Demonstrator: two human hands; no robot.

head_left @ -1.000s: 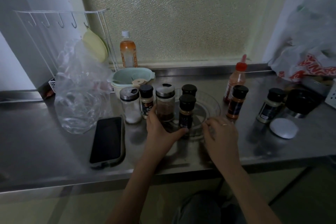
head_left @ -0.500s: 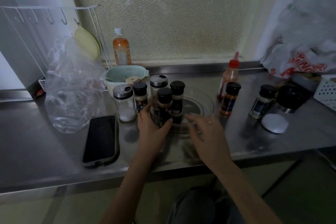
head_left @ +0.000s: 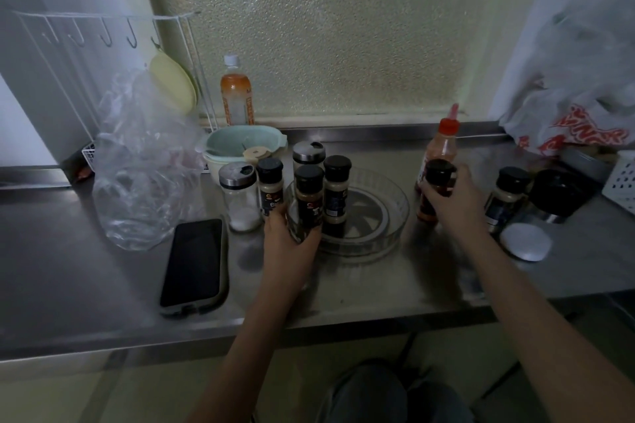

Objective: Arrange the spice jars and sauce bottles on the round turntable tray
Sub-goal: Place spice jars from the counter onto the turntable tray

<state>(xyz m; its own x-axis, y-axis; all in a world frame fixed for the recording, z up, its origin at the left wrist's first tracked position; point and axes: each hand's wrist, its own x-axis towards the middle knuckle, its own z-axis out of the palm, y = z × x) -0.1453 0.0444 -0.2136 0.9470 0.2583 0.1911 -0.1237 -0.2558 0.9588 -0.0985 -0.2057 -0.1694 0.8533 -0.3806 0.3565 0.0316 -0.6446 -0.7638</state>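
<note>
A clear round turntable tray (head_left: 395, 220) sits mid-counter. Two black-capped spice jars stand at its left side: a brown one (head_left: 309, 192) and a pale one (head_left: 336, 189). My left hand (head_left: 288, 240) grips the tray's left rim beside the brown jar. My right hand (head_left: 450, 199) is closed around a red spice jar (head_left: 438, 175) right of the tray. Behind it stands a red-capped sauce bottle (head_left: 445, 144). A salt shaker (head_left: 240, 195), a black-capped jar (head_left: 270, 185) and a silver-lidded jar (head_left: 308, 153) stand left of the tray. Another black-capped jar (head_left: 508, 192) stands at the right.
A phone (head_left: 194, 264) lies at front left beside a crumpled clear plastic bag (head_left: 144, 175). A green bowl (head_left: 240, 144) and an orange drink bottle (head_left: 236, 96) are behind. A white lid (head_left: 525, 242), black container (head_left: 558, 194), and white basket (head_left: 623, 178) sit right.
My right hand left the tray's front rim, moved right and closed on the red spice jar. My left hand stays at the tray's left edge, and the jars on the tray shifted left.
</note>
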